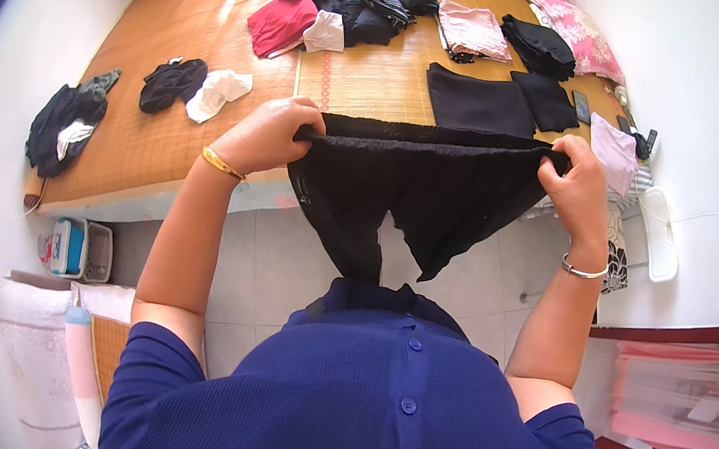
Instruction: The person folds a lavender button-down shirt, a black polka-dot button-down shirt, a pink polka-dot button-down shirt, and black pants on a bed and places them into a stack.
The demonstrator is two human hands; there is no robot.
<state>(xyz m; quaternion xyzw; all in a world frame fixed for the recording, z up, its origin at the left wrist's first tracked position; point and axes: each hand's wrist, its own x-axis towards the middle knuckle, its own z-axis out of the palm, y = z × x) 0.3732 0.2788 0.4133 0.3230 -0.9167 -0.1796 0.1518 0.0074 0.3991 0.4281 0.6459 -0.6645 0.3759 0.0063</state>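
I hold up a black garment with an elastic waistband [424, 188], stretched flat between both hands in front of my chest. My left hand [268, 133] grips the waistband's left end and my right hand [578, 184] grips its right end. The fabric hangs down toward my blue buttoned top, above the floor by the bed's near edge. A gold bangle is on my left wrist and a silver one on my right.
A bed with a bamboo mat [195, 13] lies ahead. On it are folded black clothes [477, 101], a mixed pile of dark, red and white garments [341, 0], loose black and white pieces [187, 86] and pink patterned bedding [577, 27]. A small basket [81, 249] sits on the floor at left.
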